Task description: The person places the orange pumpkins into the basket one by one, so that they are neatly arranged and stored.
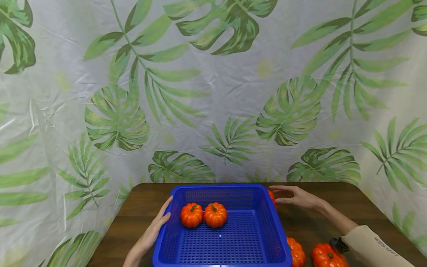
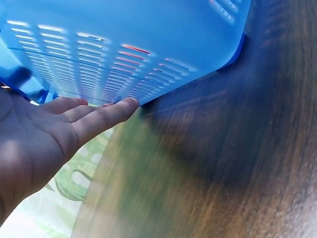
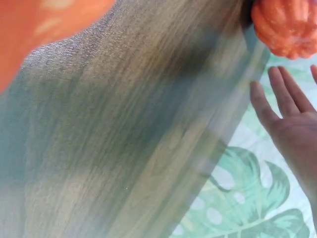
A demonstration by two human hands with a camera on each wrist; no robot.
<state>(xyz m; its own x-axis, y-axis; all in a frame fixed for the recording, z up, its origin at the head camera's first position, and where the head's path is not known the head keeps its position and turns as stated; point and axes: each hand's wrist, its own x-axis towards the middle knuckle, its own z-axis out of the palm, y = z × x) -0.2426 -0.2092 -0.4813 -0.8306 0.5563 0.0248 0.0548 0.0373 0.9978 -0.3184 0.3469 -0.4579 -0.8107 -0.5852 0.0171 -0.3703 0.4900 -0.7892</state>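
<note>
while the left hand [image 1: 151, 231] touches the blue plastic basket [image 1: 288, 244] at its 9 o'clock side: the right hand [image 1: 301, 197] hangs out at 2 o'clock, all by the head view's dial.
left fingers: straight, laid along the outside of the basket near its rim, not curled round it; the left wrist view shows them against the slotted wall.
right fingers: extended and parted, thumb set apart, curled round nothing.
basket: at 6 o'clock in the head view, upright on the brown wood-grain surface [image 1: 310, 218].
pumpkins in the basket: two orange ribbed ones with green stems, side by side; left pumpkin [image 1: 191, 215] at 10 o'clock inside, right pumpkin [image 1: 215, 215] at 11.
pumpkin by the right hand: far pumpkin [image 1: 273, 199], just outside the basket at 2 o'clock, partly hidden by the wall; whether the fingers touch it, i cannot tell.
pumpkins at 4 o'clock outside: near pumpkin [image 1: 297, 253] just beside the basket, outer pumpkin [image 1: 328, 256] farther out, near the beige sleeve [image 1: 373, 246].
backdrop: leaf-printed sheet [image 1: 213, 92] at 12 o'clock, beyond the surface.
</note>
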